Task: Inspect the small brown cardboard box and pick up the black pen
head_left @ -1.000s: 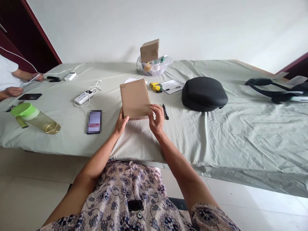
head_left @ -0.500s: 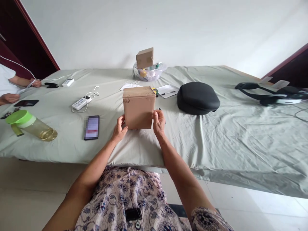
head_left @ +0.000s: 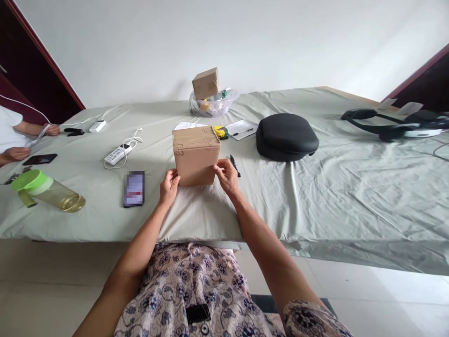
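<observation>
A brown cardboard box [head_left: 195, 157] stands upright on the grey-green cloth of the table [head_left: 315, 196], right in front of me. My left hand [head_left: 169, 186] grips its lower left corner. At the lower right corner my right hand [head_left: 227, 176] holds it too. A black pen [head_left: 235, 165] lies just right of my right hand. Left of my left hand a black phone [head_left: 134, 188] lies flat with its screen lit.
A black oval case [head_left: 286, 137], a headset [head_left: 396, 122], a clear bowl [head_left: 212, 106] with a small box [head_left: 205, 83] on it, papers, a yellow tape measure [head_left: 220, 132], a power strip [head_left: 118, 153] and a green-lidded bottle [head_left: 45, 191] share the table. Another person's hands [head_left: 16, 153] work at far left.
The box went from tilted with a broad face toward me to standing on the cloth. Both hands slid down to its bottom corners.
</observation>
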Demonstrator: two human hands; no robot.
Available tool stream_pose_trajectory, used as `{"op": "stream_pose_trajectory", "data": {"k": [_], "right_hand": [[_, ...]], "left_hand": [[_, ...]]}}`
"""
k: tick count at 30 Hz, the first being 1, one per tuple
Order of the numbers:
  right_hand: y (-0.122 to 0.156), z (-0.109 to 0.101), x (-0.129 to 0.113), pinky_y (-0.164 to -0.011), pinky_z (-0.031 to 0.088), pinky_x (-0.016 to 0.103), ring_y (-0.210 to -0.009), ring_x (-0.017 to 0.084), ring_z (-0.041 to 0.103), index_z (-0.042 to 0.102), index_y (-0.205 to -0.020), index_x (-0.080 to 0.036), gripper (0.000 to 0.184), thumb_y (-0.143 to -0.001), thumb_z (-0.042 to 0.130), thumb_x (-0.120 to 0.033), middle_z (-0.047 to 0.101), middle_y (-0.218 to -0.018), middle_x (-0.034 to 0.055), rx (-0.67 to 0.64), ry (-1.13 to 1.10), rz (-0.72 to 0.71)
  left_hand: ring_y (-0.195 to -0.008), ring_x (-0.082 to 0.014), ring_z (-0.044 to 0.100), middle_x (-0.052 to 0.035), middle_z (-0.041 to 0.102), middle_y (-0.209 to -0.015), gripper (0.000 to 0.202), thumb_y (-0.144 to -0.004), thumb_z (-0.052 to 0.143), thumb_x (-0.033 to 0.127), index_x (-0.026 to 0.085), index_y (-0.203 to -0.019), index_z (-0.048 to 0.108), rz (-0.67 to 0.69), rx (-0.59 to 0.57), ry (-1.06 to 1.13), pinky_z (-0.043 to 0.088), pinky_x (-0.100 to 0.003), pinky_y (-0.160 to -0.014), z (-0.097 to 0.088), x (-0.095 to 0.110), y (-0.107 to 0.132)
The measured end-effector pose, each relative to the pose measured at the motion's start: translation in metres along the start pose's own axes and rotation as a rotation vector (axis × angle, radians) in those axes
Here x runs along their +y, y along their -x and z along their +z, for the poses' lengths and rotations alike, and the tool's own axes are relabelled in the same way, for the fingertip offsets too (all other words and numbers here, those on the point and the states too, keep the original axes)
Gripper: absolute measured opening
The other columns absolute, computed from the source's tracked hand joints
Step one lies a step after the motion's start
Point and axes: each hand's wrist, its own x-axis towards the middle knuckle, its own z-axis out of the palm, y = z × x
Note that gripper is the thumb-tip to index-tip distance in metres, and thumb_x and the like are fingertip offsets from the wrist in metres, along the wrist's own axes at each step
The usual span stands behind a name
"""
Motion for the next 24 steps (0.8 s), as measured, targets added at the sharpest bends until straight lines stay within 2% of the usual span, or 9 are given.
{"op": "stream_pose_trajectory", "data": {"k": [7,15,21,24], "right_hand": [[0.006,0.0,-0.007,-0.064,0.045,0.032,-0.064,0.015,0.049,0.054,-0.073,-0.024,0.065,-0.086,0.042,-0.087,0.054,-0.068,-0.001,0.049,0.075,-0.088],[0.003,0.005,-0.003,-0.06,0.042,0.031,-0.061,0.014,0.047,0.052,-0.072,-0.024,0.067,-0.078,0.05,-0.091,0.049,-0.066,-0.0026,0.027,-0.053,-0.01],[-0.001,-0.004,-0.001,-0.065,0.045,0.031,-0.069,0.015,0.05,0.055,-0.076,-0.023,0.065,-0.081,0.053,-0.088,0.055,-0.075,-0.0003,-0.042,-0.049,-0.052],[-0.003,-0.008,0.002,-0.067,0.046,0.031,-0.07,0.015,0.052,0.057,-0.079,-0.023,0.063,-0.082,0.055,-0.085,0.057,-0.077,0.0,-0.072,-0.042,-0.068]], "left_hand": [[-0.095,-0.0233,0.076,-0.0093,0.078,-0.1,0.049,-0.097,0.052,0.066,0.021,-0.11,0.066,0.035,0.046,-0.08,0.06,-0.034,-0.086,-0.003,0.014,0.004],[-0.101,-0.0271,0.076,-0.0111,0.078,-0.106,0.05,-0.094,0.059,0.066,0.02,-0.113,0.067,-0.042,0.041,-0.044,0.06,-0.038,-0.088,-0.001,0.01,0.001],[-0.104,-0.0258,0.076,-0.0107,0.078,-0.109,0.042,-0.089,0.069,0.054,0.02,-0.113,0.065,-0.063,-0.031,0.056,0.061,-0.038,-0.091,-0.005,0.009,-0.002],[-0.109,-0.0273,0.074,-0.0126,0.076,-0.115,0.046,-0.082,0.075,0.05,0.019,-0.115,0.064,-0.092,-0.063,0.091,0.062,-0.038,-0.087,-0.006,0.01,-0.003]]}}
